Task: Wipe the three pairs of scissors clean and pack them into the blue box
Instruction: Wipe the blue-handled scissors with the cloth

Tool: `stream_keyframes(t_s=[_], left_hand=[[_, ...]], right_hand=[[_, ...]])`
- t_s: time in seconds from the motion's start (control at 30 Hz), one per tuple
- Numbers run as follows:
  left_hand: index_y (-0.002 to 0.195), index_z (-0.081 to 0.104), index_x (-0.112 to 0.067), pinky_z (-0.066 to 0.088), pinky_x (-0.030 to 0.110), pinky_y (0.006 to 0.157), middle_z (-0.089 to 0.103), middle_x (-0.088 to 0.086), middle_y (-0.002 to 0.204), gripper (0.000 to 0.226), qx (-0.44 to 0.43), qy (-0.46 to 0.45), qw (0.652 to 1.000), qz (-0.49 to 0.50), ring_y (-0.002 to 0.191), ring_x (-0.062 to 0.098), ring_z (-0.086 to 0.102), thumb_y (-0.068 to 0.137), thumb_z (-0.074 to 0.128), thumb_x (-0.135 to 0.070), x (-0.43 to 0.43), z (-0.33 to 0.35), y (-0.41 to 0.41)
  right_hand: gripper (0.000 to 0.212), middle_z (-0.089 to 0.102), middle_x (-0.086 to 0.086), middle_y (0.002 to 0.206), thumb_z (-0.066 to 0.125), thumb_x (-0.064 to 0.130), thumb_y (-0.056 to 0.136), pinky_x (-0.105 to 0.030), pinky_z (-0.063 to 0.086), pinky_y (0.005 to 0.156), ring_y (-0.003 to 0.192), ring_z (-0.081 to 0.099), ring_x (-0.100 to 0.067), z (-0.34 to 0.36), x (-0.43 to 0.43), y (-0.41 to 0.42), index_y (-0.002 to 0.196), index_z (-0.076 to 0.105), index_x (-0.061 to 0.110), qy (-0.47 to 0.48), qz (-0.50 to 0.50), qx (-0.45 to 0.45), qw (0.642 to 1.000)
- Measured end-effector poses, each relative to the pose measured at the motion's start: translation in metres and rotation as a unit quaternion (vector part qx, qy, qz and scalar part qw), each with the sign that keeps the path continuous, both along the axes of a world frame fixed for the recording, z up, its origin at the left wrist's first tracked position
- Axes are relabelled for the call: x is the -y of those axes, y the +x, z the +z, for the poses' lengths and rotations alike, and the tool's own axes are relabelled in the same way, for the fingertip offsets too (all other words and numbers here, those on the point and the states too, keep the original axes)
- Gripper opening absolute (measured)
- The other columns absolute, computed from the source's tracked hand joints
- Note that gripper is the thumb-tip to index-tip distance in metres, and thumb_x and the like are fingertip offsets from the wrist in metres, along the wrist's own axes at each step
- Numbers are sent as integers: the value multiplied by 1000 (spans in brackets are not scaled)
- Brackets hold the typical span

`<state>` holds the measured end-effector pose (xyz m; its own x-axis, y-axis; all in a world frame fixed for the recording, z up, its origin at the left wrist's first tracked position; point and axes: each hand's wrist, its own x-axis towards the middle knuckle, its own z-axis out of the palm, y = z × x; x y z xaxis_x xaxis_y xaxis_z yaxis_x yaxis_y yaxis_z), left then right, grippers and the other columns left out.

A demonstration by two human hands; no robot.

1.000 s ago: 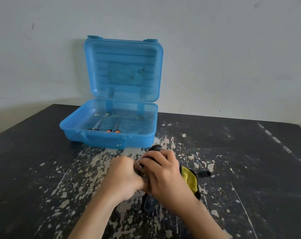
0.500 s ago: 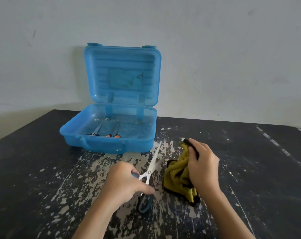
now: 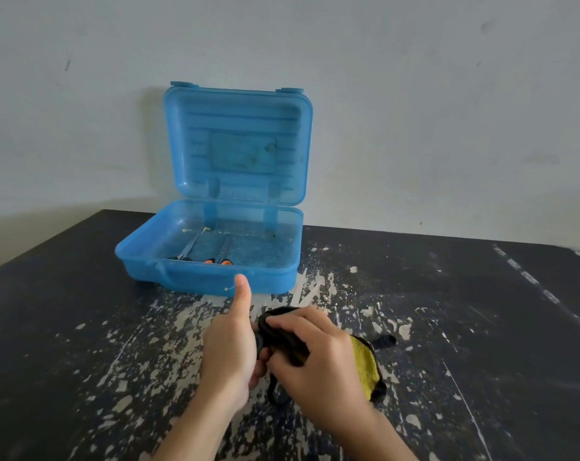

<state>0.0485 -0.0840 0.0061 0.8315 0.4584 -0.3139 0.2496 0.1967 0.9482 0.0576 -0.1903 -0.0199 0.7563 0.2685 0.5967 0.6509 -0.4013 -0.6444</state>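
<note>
There, fuzzy cloth (image 3: 365, 364), ribbed plastic box (image 3: 265, 281)

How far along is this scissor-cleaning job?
A dark-handled pair and an orange-handled pair already lie in the open blue box. The third pair, mostly hidden, is in the left hand while the right hand grips the cloth around it. Left: finish wiping and pack it in.

Dim, even, diffuse daylight. The box (image 3: 235, 144) throws a soft shadow on the wall (image 3: 414, 94) toward 9 o'clock, placing the source near 3 o'clock. My left hand (image 3: 230, 354) and right hand (image 3: 315, 357) cast barely any shadow. The table (image 3: 481, 327) edge bows down at 9 and 3 o'clock.
</note>
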Motion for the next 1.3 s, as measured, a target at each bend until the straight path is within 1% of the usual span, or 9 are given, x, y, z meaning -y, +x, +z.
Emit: stream_keyframes(t_s=[0.23,0.4,0.53,0.63,0.77,0.87,0.97,1.13,1.3], left_hand=[[85,52,-4,17,15,34,45,6,46,76,-21,1,1000,-19,29,13,30,81,31,-76,-4,0,1],[80,50,-4,16,14,32,42,5,44,76,-20,1,999,-30,29,13,28,80,30,-77,-4,-1,1],[89,55,0,17,15,30,44,7,46,84,-23,-8,999,-34,29,14,29,78,29,-79,-4,0,-1],[101,55,4,16,15,31,43,5,47,88,-16,-17,999,-33,31,12,28,78,31,-78,-6,2,0],[105,54,5,15,15,31,41,3,44,91,-12,-29,998,-51,31,12,27,77,30,-79,-7,4,-2],[101,55,4,15,14,31,43,4,45,90,-10,-34,998,-48,31,12,28,77,30,-79,-10,6,-2],[108,53,7,16,15,30,43,2,42,88,4,-48,998,-44,32,12,29,81,34,-74,-15,7,-2],[103,54,2,15,14,31,41,1,41,82,3,-51,997,-64,33,11,27,78,38,-74,-7,7,-4],[94,54,-2,13,13,32,40,3,43,75,9,-50,998,-48,32,11,26,79,40,-74,-8,5,-3]], right_hand=[[23,68,-9,66,60,4,58,-23,45,42,47,59,-20,19,31,9,72,74,17,156,112,-240,951],[32,70,11,89,58,7,63,-18,51,77,84,65,-4,12,18,10,87,75,20,60,61,-93,992],[28,69,4,82,59,3,61,-23,52,69,76,64,-10,11,25,12,77,75,19,33,109,-137,984],[29,70,-3,79,55,-2,59,-27,52,60,68,65,-17,20,37,15,70,75,17,98,157,-195,963],[33,71,5,90,56,0,62,-23,53,73,81,66,-11,16,31,16,80,75,20,92,128,-173,972],[28,71,-4,85,58,2,60,-35,54,59,66,65,-28,19,34,13,75,75,18,41,160,-237,957],[29,72,-10,75,59,-5,65,-44,53,56,65,66,-35,26,46,16,71,74,18,93,125,-249,956],[41,71,9,92,56,-14,73,-20,51,78,89,65,-7,22,41,19,89,74,19,121,61,-155,979],[29,70,4,82,57,2,60,-18,50,67,75,65,-9,17,32,13,72,74,22,61,100,-176,977]])
